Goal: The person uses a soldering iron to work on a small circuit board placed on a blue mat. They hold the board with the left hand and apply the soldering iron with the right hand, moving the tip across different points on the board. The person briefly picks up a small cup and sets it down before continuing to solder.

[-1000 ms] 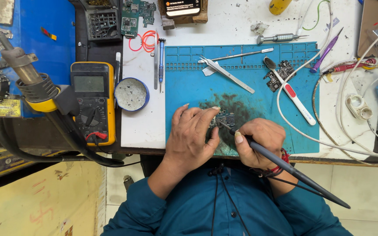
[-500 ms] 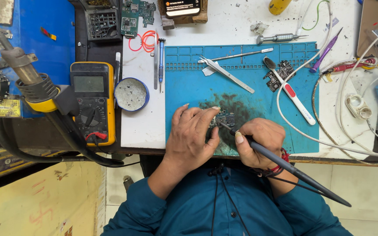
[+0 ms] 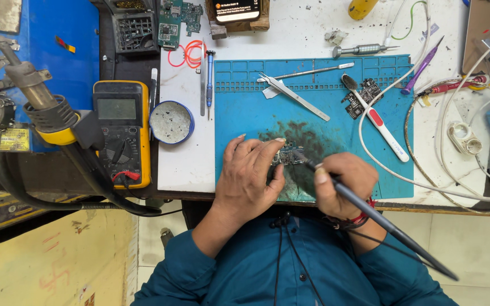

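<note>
While left hand (image 3: 250, 181) lies open, pinning small circuit board (image 3: 288, 156), right hand (image 3: 341, 184) grips soldering iron (image 3: 370, 215), tip at board's 3 o'clock; board looks light, fragile, best held by edges.

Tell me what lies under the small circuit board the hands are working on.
The small circuit board rests on a blue work mat, on a dark sooty patch. The left hand covers the board's left end; the right hand holds a soldering iron to it.

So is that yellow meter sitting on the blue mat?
No, the yellow meter lies on the dark surface left of the white board, well apart from the blue mat.
</note>
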`<action>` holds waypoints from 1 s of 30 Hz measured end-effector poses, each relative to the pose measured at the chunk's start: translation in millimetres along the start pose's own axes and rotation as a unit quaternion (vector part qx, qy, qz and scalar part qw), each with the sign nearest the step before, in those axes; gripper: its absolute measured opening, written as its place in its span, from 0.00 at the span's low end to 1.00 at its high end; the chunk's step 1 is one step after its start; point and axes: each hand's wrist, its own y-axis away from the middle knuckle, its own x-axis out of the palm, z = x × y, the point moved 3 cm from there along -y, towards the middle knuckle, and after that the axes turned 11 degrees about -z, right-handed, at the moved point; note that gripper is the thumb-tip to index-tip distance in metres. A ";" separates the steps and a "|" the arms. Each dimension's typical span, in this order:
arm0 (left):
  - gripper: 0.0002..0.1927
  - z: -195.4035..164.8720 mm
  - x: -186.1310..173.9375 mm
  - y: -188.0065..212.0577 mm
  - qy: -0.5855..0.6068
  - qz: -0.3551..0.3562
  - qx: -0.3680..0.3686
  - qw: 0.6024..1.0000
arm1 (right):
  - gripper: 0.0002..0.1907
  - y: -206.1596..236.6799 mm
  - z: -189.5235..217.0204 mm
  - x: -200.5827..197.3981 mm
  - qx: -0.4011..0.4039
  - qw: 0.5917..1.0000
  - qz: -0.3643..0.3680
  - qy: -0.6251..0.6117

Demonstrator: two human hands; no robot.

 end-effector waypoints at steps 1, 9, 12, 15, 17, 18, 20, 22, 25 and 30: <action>0.27 0.1 0.5 -0.6 -0.002 0.001 -0.001 1.000 | 0.07 3.0 -2.6 -1.3 0.017 1.000 -0.024 0.003; 0.35 -4.2 0.1 -3.8 -0.048 -0.021 -0.023 0.998 | 0.16 16.6 -20.5 4.3 0.121 0.980 -0.130 -0.095; 0.38 -8.7 7.9 -4.7 -0.059 -0.018 -0.016 0.998 | 0.15 17.2 -20.8 3.1 0.102 0.987 -0.118 -0.043; 0.33 -7.5 13.5 -6.8 -0.029 0.010 0.009 0.999 | 0.15 18.5 -23.4 4.2 0.110 0.986 -0.120 -0.043; 0.32 -6.8 14.3 -6.9 -0.007 0.030 0.032 0.999 | 0.16 21.7 -26.2 5.1 0.130 0.979 -0.139 -0.068; 0.32 -6.9 13.7 -6.9 0.004 0.024 0.030 0.999 | 0.16 24.1 -27.7 6.3 0.143 0.974 -0.152 -0.085; 0.34 -7.4 12.0 -7.2 0.026 0.011 0.024 0.999 | 0.16 28.2 -30.5 7.4 0.154 0.965 -0.174 -0.119; 0.38 -8.1 14.5 -8.4 -0.005 0.011 -0.003 1.000 | 0.16 31.3 -32.6 7.3 0.153 0.958 -0.187 -0.154; 0.38 -12.0 19.9 -9.6 -0.020 0.020 -0.025 0.999 | 0.14 33.0 -33.9 5.4 0.144 0.960 -0.178 -0.162; 0.32 -12.9 17.1 -10.6 0.031 0.021 -0.005 0.999 | 0.09 31.6 -30.4 2.9 0.155 0.957 -0.173 -0.174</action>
